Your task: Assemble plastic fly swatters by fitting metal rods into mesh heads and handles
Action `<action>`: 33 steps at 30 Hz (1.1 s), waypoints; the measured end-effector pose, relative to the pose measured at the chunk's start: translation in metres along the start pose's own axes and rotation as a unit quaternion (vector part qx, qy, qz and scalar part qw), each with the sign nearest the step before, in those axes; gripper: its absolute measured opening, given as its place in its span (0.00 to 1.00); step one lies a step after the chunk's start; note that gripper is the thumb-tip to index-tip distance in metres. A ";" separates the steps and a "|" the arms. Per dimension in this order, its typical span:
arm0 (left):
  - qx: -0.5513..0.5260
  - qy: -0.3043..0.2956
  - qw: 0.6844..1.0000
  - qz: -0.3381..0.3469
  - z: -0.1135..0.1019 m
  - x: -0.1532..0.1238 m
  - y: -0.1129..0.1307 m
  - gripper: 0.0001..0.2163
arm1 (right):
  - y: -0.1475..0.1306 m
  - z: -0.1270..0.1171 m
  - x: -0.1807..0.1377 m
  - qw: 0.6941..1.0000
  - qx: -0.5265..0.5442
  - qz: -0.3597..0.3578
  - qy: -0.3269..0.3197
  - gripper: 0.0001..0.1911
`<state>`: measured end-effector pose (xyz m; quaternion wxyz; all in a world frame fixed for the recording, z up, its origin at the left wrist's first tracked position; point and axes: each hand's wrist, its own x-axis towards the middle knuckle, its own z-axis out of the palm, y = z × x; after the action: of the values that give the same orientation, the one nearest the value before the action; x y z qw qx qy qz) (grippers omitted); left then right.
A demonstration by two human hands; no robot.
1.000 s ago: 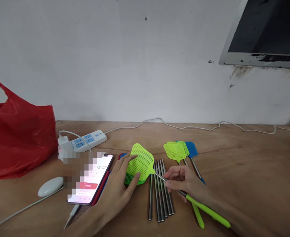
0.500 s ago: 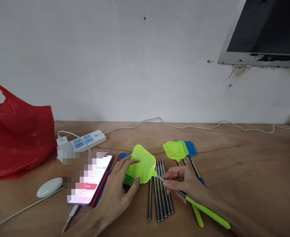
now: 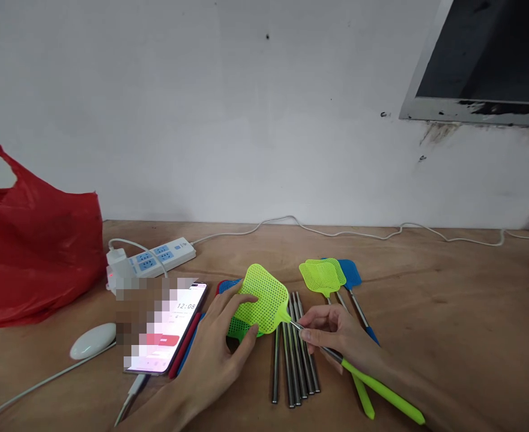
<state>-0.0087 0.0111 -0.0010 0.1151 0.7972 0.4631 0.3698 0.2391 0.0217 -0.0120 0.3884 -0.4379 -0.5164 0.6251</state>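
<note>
A yellow-green fly swatter [image 3: 264, 297] with a mesh head lies slantwise between my hands. My left hand [image 3: 217, 348] holds the head, its fingers over the mesh and its thumb at the lower edge. My right hand [image 3: 331, 333] pinches the metal rod just below the head, while the green handle [image 3: 381, 390] runs out beneath that wrist. Under the swatter lie several metal rods [image 3: 298, 366] side by side. Green, blue and red swatter heads [image 3: 244, 328] are partly hidden under my left hand.
More yellow-green fly swatters [image 3: 320, 277] and a blue one [image 3: 349, 273] lie behind my right hand. A lit phone [image 3: 174, 330], a white power strip [image 3: 169, 255], a white mouse-like object [image 3: 93, 341] and a red plastic bag [image 3: 43, 252] occupy the left. A cable [image 3: 336, 230] runs along the wall.
The whole view has shifted slightly. Both hands keep their hold on the swatter, and its head looks turned a little more toward the camera.
</note>
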 end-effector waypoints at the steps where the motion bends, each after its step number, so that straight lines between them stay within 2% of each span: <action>1: 0.001 0.001 1.000 0.000 0.000 0.000 0.000 0.12 | -0.001 0.000 0.000 1.000 -0.003 -0.001 -0.001 0.21; 6: 0.005 -0.003 1.000 0.004 0.002 -0.001 -0.001 0.12 | -0.002 0.000 -0.001 0.999 -0.021 0.030 -0.030 0.24; 11: 0.007 0.002 1.000 0.015 0.002 -0.003 0.001 0.13 | -0.004 0.000 -0.001 0.999 -0.010 0.006 -0.034 0.24; 15: 0.030 0.018 0.999 0.020 -0.001 -0.002 0.006 0.13 | 0.000 -0.004 0.003 0.999 0.007 -0.025 0.030 0.26; 19: 0.019 -0.012 0.999 0.037 0.001 -0.002 0.007 0.10 | 0.001 -0.010 0.007 0.990 -0.011 -0.068 0.126 0.25; 28: 0.015 -0.071 0.997 0.029 0.006 -0.005 0.005 0.08 | -0.005 -0.016 0.007 0.978 -0.093 -0.076 0.169 0.26; 33: 0.034 -0.075 0.996 0.027 0.005 -0.004 0.005 0.08 | 0.000 -0.022 0.013 0.943 -0.187 -0.170 0.217 0.19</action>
<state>-0.0032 0.0063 -0.0041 0.1125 0.8385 0.4437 0.2956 0.2556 0.0410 -0.0155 0.5029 -0.5330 -0.5942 0.3317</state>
